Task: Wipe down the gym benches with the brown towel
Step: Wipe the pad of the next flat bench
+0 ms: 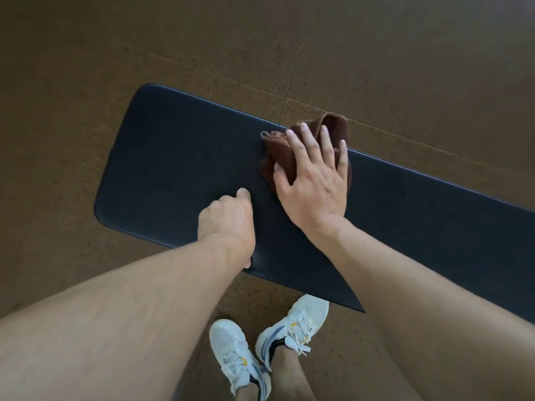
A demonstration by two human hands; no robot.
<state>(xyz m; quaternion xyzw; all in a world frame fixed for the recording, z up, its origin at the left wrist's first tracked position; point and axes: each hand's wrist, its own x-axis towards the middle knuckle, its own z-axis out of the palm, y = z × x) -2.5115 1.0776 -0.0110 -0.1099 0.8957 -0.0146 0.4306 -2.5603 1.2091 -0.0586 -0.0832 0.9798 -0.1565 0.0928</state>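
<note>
Brown towel [292, 151] lies bunched under my right hand [314, 180], fingers straight, pressing it on the bench [173, 163] toward two o'clock. My left hand [227, 218] rests curled, empty, at seven. Bunched cloth could skip patches, I judge.

Crumpled dark-brown terry towel [307, 146] under right grip [312, 180]: plain, no pattern, frayed paler edge left of fingers. Long padded black vinyl counter [173, 163] beneath both grips: uniform, faint sheen. Speckled tan-brown floor [86, 68] beyond grips. White lace-up sneakers [269, 342] below grips: blue swoosh, yellow accents.
</note>
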